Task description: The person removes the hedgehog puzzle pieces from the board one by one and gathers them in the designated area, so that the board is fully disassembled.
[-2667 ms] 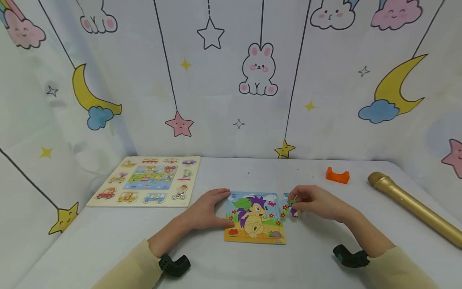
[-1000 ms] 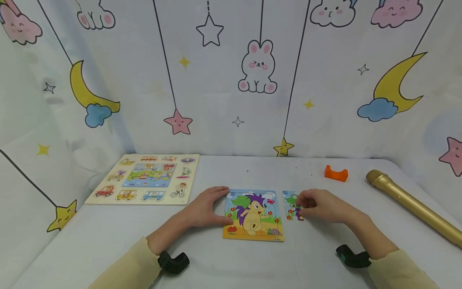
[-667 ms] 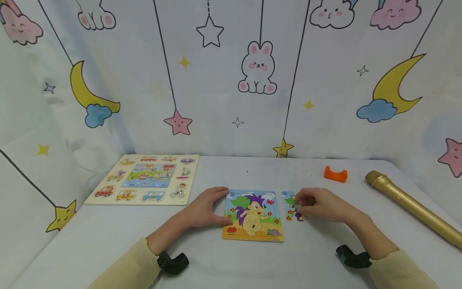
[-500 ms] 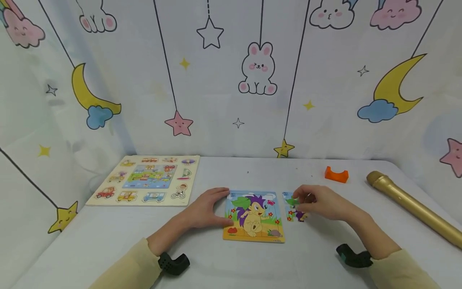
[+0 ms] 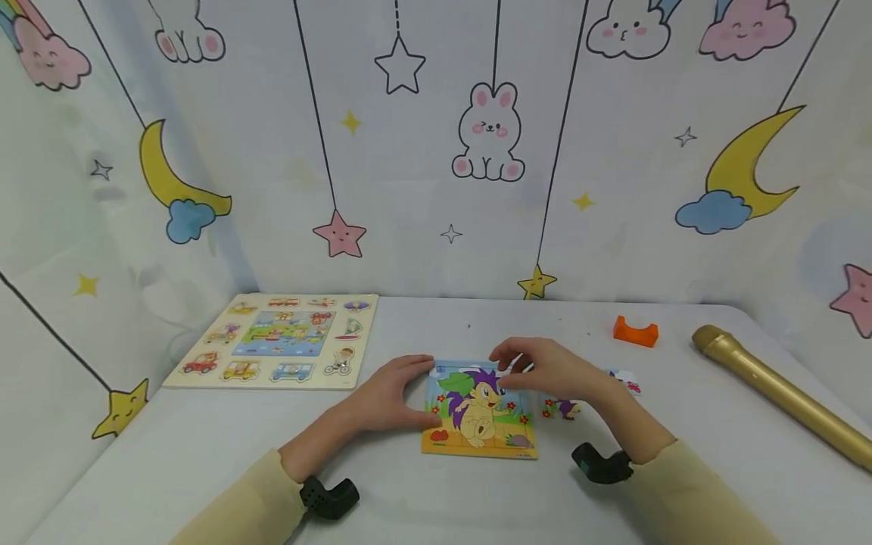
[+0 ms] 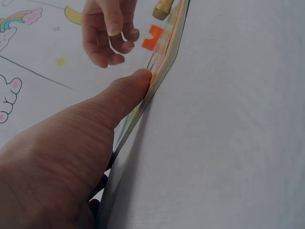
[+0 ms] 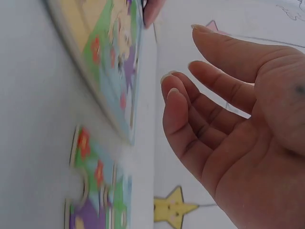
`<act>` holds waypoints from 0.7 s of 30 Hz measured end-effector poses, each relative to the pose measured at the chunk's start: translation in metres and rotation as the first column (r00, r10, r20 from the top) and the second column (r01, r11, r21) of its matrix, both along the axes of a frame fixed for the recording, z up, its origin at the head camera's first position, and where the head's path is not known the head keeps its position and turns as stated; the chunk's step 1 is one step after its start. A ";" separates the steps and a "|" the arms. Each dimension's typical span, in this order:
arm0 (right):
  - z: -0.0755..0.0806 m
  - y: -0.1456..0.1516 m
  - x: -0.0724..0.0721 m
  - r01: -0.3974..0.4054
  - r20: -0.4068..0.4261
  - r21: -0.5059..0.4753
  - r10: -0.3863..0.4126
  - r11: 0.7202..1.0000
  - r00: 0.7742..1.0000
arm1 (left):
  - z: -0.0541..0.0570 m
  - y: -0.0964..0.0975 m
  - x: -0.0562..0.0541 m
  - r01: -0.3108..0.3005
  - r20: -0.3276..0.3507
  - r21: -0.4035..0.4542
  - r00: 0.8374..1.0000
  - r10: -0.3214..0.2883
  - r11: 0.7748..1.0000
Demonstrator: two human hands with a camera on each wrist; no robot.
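table (image 5: 436, 503): hedgehog puzzle (image 5: 478, 425), orange block (image 5: 635, 335), microphone (image 5: 777, 392)

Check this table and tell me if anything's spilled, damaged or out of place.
Nothing looks spilled or damaged. One puzzle piece looks slightly out of place: it lies apart, partly hidden behind the right arm, while other loose pieces lie together beside the hedgehog board.
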State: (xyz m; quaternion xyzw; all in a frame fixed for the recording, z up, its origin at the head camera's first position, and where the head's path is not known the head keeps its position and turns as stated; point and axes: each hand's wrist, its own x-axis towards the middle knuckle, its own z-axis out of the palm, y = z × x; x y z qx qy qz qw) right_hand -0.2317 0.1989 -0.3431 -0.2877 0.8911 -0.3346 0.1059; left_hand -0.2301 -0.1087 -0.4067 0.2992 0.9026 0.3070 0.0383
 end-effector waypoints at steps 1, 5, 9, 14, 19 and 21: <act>-0.001 -0.005 -0.001 -0.007 0.008 -0.007 0.007 1.000 1.000 | 0.000 0.000 0.000 0.001 0.001 0.000 1.000 -0.001 1.000; -0.006 -0.019 -0.004 -0.020 0.034 -0.011 0.020 1.000 0.999 | 0.001 0.000 0.000 0.004 0.005 0.004 1.000 -0.004 1.000; -0.014 -0.026 -0.004 -0.013 0.067 0.013 0.012 1.000 0.998 | 0.001 0.001 0.000 0.008 -0.003 0.000 1.000 -0.008 1.000; -0.020 -0.029 -0.003 -0.013 0.088 0.001 0.013 1.000 0.996 | 0.001 0.000 -0.001 0.011 -0.009 -0.003 1.000 -0.011 1.000; -0.021 -0.032 -0.002 -0.007 0.070 0.024 0.005 1.000 0.998 | 0.000 -0.001 -0.001 0.007 -0.008 -0.007 1.000 -0.007 1.000; -0.021 -0.033 -0.001 0.000 0.062 0.040 -0.002 0.999 0.998 | 0.000 0.000 -0.001 0.010 -0.011 -0.005 1.000 -0.010 1.000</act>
